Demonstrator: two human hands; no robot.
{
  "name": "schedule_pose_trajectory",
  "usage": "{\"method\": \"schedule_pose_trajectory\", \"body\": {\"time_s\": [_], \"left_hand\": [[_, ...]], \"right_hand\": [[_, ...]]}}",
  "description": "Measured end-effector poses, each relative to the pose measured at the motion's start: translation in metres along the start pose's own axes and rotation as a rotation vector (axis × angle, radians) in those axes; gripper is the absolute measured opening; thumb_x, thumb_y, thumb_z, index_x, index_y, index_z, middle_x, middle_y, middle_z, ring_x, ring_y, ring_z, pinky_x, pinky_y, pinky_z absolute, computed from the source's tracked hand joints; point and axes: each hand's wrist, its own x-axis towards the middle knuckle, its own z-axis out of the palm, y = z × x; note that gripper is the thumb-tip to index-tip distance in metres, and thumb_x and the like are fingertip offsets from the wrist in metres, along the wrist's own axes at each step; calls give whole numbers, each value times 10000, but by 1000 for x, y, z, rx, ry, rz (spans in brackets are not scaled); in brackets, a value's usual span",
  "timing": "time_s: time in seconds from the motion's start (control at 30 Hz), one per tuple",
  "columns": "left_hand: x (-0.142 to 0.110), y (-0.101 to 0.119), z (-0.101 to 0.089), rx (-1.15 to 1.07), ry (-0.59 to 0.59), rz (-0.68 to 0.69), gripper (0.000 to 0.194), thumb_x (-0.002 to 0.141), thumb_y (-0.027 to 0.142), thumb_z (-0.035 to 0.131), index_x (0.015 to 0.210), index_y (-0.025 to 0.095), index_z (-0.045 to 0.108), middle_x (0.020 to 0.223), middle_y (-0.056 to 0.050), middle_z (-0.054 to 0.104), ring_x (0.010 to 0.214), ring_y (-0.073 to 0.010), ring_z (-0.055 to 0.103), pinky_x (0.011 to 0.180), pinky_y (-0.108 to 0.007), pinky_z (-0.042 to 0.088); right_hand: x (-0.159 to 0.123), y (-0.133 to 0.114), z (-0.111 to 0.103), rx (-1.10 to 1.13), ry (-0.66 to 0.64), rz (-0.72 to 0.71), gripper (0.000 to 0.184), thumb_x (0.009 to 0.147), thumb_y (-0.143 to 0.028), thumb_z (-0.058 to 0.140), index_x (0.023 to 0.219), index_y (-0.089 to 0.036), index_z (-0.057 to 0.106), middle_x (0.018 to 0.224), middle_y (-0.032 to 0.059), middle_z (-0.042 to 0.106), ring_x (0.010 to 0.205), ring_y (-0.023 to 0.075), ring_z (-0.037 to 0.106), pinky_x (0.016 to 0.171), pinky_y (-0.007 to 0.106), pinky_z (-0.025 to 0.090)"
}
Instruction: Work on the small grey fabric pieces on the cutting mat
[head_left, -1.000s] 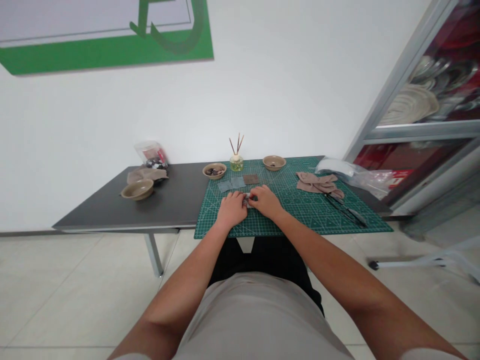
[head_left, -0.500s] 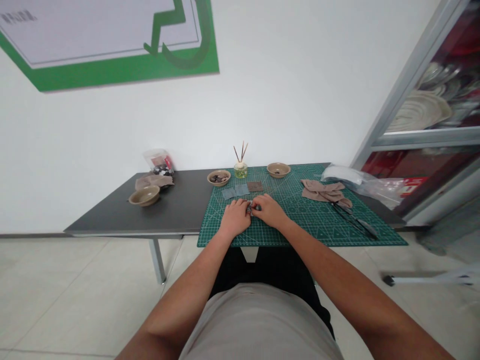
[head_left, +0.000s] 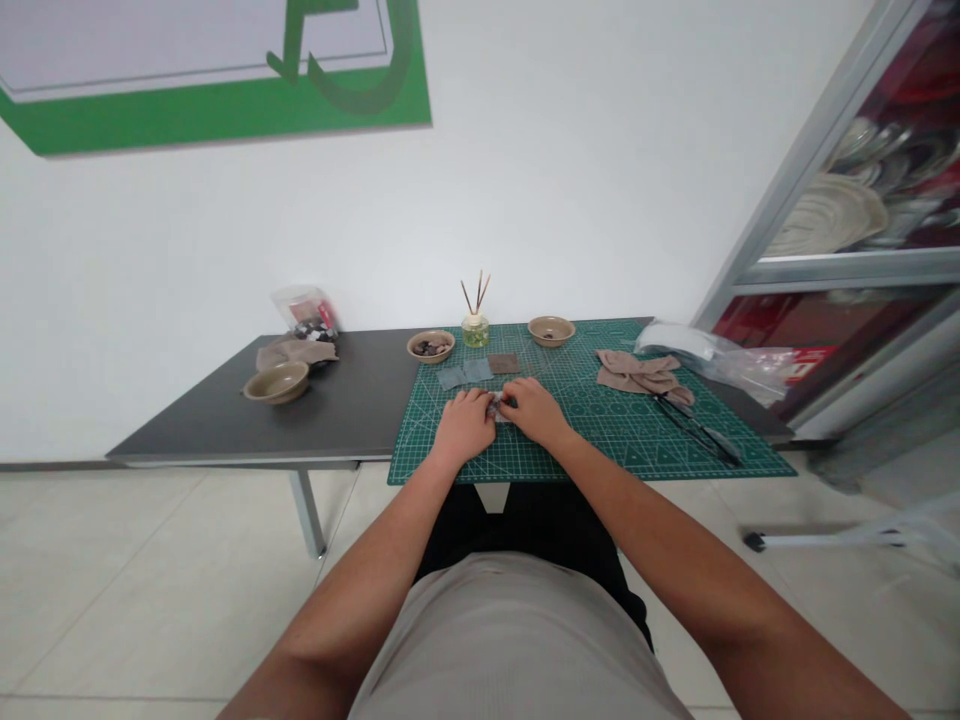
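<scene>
My left hand (head_left: pixel 463 427) and my right hand (head_left: pixel 535 411) meet over the near part of a green cutting mat (head_left: pixel 630 440). Between their curled fingertips is a small greyish, mottled piece (head_left: pixel 496 406), mostly covered by the fingers. Both hands are closed on it; its exact kind is too small to make out. Just beyond the fingers lie blue-grey flat squares (head_left: pixel 465 374) and a brown square (head_left: pixel 503 364), side by side on the mat.
Behind the squares stand a bowl of dark pebble-like pieces (head_left: pixel 431 348), a reed diffuser (head_left: pixel 475 328) and another bowl (head_left: pixel 552 332). A brown cloth (head_left: pixel 643 372) and glasses (head_left: pixel 701 435) lie right. Leftward are a bowl (head_left: pixel 277 384) and a plastic bag (head_left: pixel 306 308).
The whole view has shifted slightly, so the table and hands appear a little higher and further left. Both hands stay together on the small piece, with the fingers moving only slightly.
</scene>
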Motion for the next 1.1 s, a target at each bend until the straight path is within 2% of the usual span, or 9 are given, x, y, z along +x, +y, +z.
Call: {"method": "schedule_pose_trajectory", "body": {"time_s": [0.13, 0.3, 0.47, 0.63, 0.8, 0.97, 1.1], "left_hand": [[0, 0, 0, 0, 6, 1, 384, 933, 277, 398, 1277, 213, 557, 1283, -85, 580, 1158, -243, 491, 952, -392, 407], [0, 0, -1, 5, -15, -9, 384, 935, 275, 400, 1286, 229, 549, 1298, -83, 568, 1176, -246, 482, 971, -396, 395], [0, 0, 0, 8, -13, -3, 381, 940, 279, 394, 1285, 233, 548, 1299, -87, 559, 1180, -250, 474, 963, -403, 397], [0, -1, 1, 9, -2, 1, 389, 939, 282, 393, 1294, 225, 543, 1291, -87, 564, 1173, -246, 478, 964, -400, 395], [0, -2, 2, 11, 12, 9, 378, 936, 286, 398, 1272, 216, 556, 1282, -86, 573, 1158, -249, 487, 941, -398, 404], [0, 0, 1, 8, -1, -1, 389, 947, 298, 378, 1288, 231, 552, 1290, -88, 567, 1164, -247, 483, 962, -404, 398], [-1, 1, -1, 7, -10, -8, 386, 941, 283, 385, 1285, 238, 555, 1293, -87, 565, 1173, -250, 478, 965, -407, 399]], "right_hand": [[1, 1, 0, 87, -63, -75, 89, 836, -176, 616, 753, -197, 589, 828, 18, 626, 841, 182, 524, 819, 311, 370], [0, 1, 0, 16, -23, -1, 89, 837, -212, 627, 753, -201, 600, 827, 35, 612, 850, 202, 514, 770, 316, 371], [1, 2, 2, 68, -65, -89, 80, 855, -203, 622, 776, -198, 623, 861, 27, 649, 847, 186, 526, 842, 331, 366], [0, 3, 2, 16, -14, -7, 115, 863, -241, 628, 756, -200, 624, 848, 41, 634, 870, 207, 508, 802, 332, 367], [2, 3, 2, 64, -68, -72, 87, 873, -215, 617, 792, -198, 644, 874, 25, 661, 849, 187, 522, 827, 326, 363], [0, 1, 1, 20, -23, -1, 84, 841, -220, 644, 762, -197, 628, 846, 37, 639, 867, 201, 518, 793, 320, 370], [0, 0, 0, 61, -81, -95, 76, 852, -205, 631, 776, -200, 631, 867, 27, 658, 847, 188, 522, 827, 324, 370]]}}
